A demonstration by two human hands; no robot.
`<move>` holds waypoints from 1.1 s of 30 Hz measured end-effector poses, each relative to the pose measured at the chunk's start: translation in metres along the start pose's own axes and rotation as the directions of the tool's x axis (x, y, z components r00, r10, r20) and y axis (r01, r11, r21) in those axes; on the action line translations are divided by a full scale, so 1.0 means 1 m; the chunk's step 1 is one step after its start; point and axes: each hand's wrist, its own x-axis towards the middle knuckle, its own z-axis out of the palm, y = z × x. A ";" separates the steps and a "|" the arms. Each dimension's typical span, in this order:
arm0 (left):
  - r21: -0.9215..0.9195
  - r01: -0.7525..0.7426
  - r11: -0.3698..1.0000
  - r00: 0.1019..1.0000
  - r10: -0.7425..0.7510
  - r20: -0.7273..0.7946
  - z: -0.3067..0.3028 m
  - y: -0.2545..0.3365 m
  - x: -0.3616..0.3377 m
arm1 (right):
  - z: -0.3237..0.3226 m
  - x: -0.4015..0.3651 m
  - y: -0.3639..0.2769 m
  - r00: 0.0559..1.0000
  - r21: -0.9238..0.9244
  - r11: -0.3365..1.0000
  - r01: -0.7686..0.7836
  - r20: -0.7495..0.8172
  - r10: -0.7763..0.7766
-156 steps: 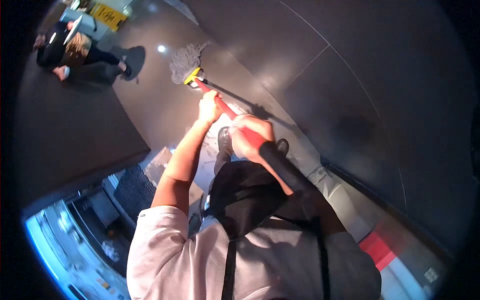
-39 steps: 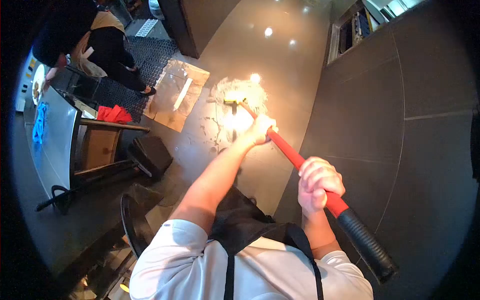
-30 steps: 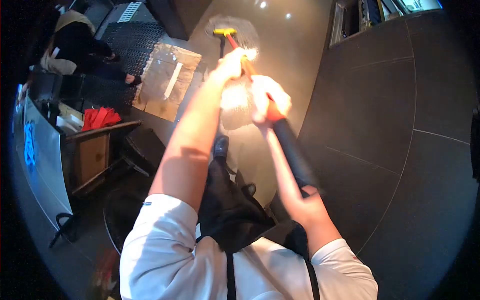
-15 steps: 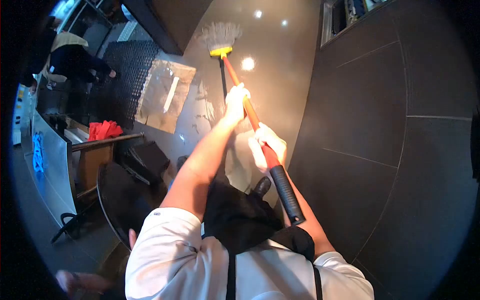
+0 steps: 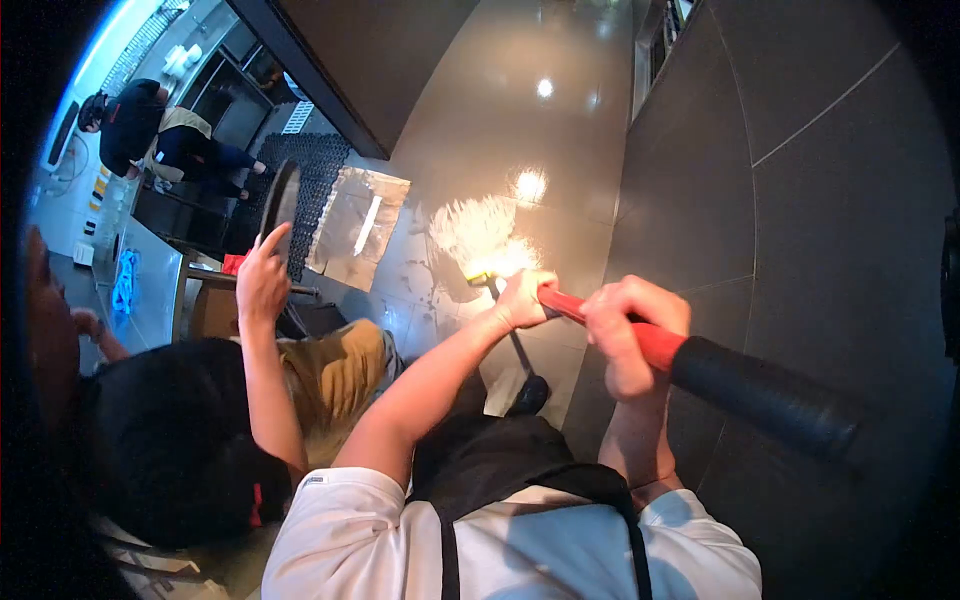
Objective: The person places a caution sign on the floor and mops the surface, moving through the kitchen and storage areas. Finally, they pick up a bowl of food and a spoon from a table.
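Note:
A mop with a red pole and a thick black end grip slants across the middle of the view. Its pale strands, below a yellow clamp, lie on the wet, shiny floor ahead. My left hand is wrapped round the pole near the clamp. Higher up the pole, just beside the black grip, my right hand is closed round it.
At the left, a person in a black cap raises a round dark tray. Another person stands at a far counter. Flattened cardboard and a black mat lie on the floor; a dark wall rises right.
The mop head has come nearer, and the pole's black end has swung up and right with my right hand. A person in a cap has come in at the left with a tray.

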 end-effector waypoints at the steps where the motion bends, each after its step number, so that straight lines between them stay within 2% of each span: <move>1: -0.014 0.028 1.000 0.997 -0.027 0.071 0.008 0.003 -0.003 | -0.002 -0.002 0.002 0.994 0.101 0.991 0.091 -0.068 -0.085; 2: -0.028 0.055 0.998 0.988 -0.051 0.145 0.017 0.007 -0.005 | -0.003 -0.003 0.004 0.976 0.190 0.964 0.187 -0.145 -0.161; 3: -0.095 0.062 0.994 0.990 -0.049 0.130 0.028 0.010 -0.006 | -0.002 -0.004 0.000 0.963 0.320 0.926 0.200 -0.240 -0.125; 5: -0.071 0.050 0.996 0.993 -0.041 0.114 0.038 0.015 -0.003 | -0.010 -0.002 0.007 0.937 0.317 0.904 0.287 -0.290 -0.196; 7: -0.053 0.046 0.998 0.992 -0.039 0.119 0.039 0.026 -0.009 | -0.006 -0.018 0.009 0.917 0.307 0.895 0.323 -0.336 -0.216; 10: -0.035 0.025 0.999 0.976 -0.017 0.218 0.038 0.022 -0.040 | 0.015 -0.055 -0.001 0.896 0.285 0.892 0.351 -0.378 -0.232; 11: -0.084 -0.037 0.996 0.975 0.054 0.214 0.043 0.014 -0.050 | 0.021 -0.071 0.001 0.890 0.283 0.888 0.362 -0.390 -0.238; 14: -0.168 -0.026 0.986 0.966 0.068 0.248 0.041 0.007 -0.100 | 0.059 -0.123 -0.008 0.854 0.214 0.884 0.415 -0.427 -0.297; 17: -0.118 -0.104 0.988 0.945 0.135 0.297 0.029 -0.005 -0.142 | 0.104 -0.169 -0.010 0.815 0.136 0.895 0.424 -0.488 -0.312; 19: -0.116 -0.165 0.980 0.928 0.194 0.319 0.020 -0.017 -0.158 | 0.128 -0.187 -0.003 0.786 0.154 0.882 0.446 -0.538 -0.304; 22: -0.101 -0.159 0.982 0.924 0.184 0.334 0.000 -0.023 -0.187 | 0.168 -0.204 -0.011 0.767 0.136 0.880 0.454 -0.563 -0.309; 24: -0.100 -0.227 0.969 0.911 0.248 0.330 -0.004 -0.024 -0.182 | 0.176 -0.201 -0.014 0.760 0.112 0.883 0.455 -0.565 -0.320; 25: -0.065 -0.239 0.969 0.909 0.247 0.335 0.019 -0.037 -0.155 | 0.143 -0.191 0.014 0.754 0.128 0.880 0.458 -0.580 -0.308; 29: -0.054 -0.157 0.986 0.895 0.165 0.413 0.002 -0.033 -0.184 | 0.175 -0.217 0.010 0.714 0.051 0.882 0.468 -0.611 -0.343; 32: -0.010 -0.141 0.990 0.901 0.132 0.413 0.003 -0.033 -0.196 | 0.179 -0.230 0.010 0.710 -0.004 0.891 0.453 -0.604 -0.363; 33: -0.032 -0.172 0.985 0.914 0.171 0.369 0.008 -0.035 -0.200 | 0.178 -0.234 0.012 0.711 -0.007 0.889 0.457 -0.598 -0.370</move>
